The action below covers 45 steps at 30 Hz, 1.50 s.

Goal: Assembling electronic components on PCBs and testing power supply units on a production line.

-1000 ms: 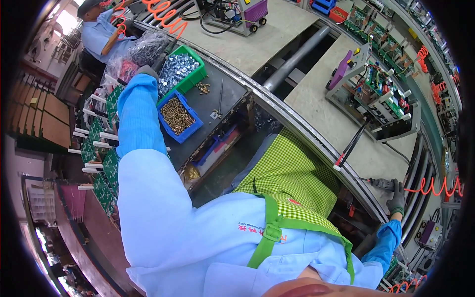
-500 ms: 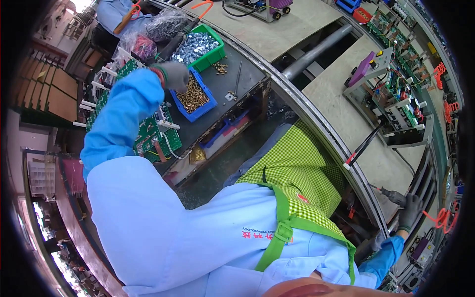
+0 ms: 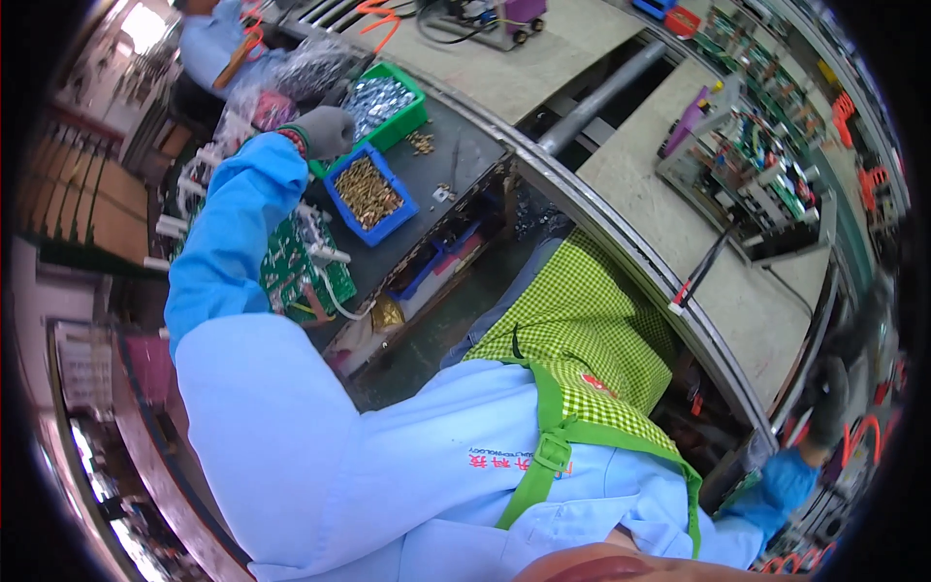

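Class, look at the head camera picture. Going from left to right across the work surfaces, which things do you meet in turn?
Green circuit boards → gloved left hand → blue bin of brass parts → green-checked apron → rack of circuit boards → gloved right hand.

Gloved left hand [image 3: 325,131] hovers over blue bin [image 3: 371,194].
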{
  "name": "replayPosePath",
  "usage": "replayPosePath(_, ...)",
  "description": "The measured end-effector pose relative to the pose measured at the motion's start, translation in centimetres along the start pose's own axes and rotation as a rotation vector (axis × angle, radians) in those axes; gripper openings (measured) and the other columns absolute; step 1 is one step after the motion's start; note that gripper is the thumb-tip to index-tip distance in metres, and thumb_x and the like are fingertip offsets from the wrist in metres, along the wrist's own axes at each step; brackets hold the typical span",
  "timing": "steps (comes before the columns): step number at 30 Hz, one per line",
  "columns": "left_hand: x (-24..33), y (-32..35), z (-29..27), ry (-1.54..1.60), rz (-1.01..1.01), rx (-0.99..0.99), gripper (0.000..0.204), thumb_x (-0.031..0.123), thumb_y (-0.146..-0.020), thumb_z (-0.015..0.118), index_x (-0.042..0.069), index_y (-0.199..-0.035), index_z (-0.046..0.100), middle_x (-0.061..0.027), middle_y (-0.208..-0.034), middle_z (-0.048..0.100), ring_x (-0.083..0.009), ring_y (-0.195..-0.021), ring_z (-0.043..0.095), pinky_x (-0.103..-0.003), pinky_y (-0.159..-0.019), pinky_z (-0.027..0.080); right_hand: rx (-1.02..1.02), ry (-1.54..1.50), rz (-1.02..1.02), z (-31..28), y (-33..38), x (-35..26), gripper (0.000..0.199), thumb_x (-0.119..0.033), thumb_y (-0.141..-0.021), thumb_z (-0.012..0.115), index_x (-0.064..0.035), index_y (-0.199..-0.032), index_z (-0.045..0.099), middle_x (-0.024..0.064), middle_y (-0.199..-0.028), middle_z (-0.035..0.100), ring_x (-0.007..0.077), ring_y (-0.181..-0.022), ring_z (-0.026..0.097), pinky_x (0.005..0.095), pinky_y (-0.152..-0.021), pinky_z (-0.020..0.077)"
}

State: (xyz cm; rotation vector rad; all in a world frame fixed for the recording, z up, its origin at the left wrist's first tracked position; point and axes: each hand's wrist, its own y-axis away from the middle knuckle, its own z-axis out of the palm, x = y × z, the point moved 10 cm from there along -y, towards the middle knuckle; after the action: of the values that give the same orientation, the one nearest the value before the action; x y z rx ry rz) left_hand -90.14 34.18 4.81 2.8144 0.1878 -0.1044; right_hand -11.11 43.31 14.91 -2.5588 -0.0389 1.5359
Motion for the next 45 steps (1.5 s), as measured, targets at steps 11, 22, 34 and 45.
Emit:
replayPosePath(11, 40.2, -10.4, -7.8, 1.810, 0.562, -0.400, 0.026, 0.026, -0.097, 0.058, 0.002, -0.107, 0.062, -0.0004, -0.085, 0.063, -0.0027, -0.062, 0.054, -0.013, -0.053, 0.042, -0.615, -0.725, 0.524, 23.7, 14.2, 1.2, 0.033, -0.023, -0.077, 0.063, -0.0033, -0.100, 0.050, 0.0018, -0.073, 0.050, 0.0105, -0.051, 0.051, 0.0240, -0.045, 0.0405)
replayPosePath(22, 58.6, -10.6, -0.4, 2.090, 0.303, -0.938, 0.027, 0.036, -0.094, 0.060, 0.010, -0.090, 0.058, 0.0063, -0.065, 0.052, -0.0014, -0.050, 0.043, -0.013, -0.042, 0.033, -0.334, -0.677, 0.650, 18.6, 18.2, 8.5, 0.032, -0.027, -0.080, 0.064, -0.0049, -0.098, 0.049, 0.0001, -0.073, 0.050, 0.0080, -0.052, 0.053, 0.0232, -0.045, 0.0418)
replayPosePath(34, 63.2, -14.2, 2.7, 1.653, 0.477, -0.820, 0.024, 0.027, -0.094, 0.060, 0.003, -0.094, 0.060, 0.0036, -0.067, 0.051, -0.0013, -0.051, 0.044, -0.014, -0.040, 0.033, -0.236, -0.673, 0.692, 17.8, 17.4, 12.5, 0.036, -0.032, -0.083, 0.065, -0.0046, -0.100, 0.049, 0.0002, -0.072, 0.051, 0.0074, -0.051, 0.052, 0.0226, -0.044, 0.0424)
replayPosePath(45, 63.3, -17.6, 3.6, 1.465, 0.411, -0.797, 0.032, 0.031, -0.096, 0.056, -0.001, -0.100, 0.060, 0.0026, -0.070, 0.049, -0.0026, -0.054, 0.045, -0.014, -0.040, 0.033, -0.111, -0.504, 0.647, 19.6, 14.8, 15.0, 0.045, -0.031, -0.082, 0.068, -0.0008, -0.111, 0.051, 0.0027, -0.073, 0.054, 0.0091, -0.050, 0.053, 0.0246, -0.044, 0.0435)
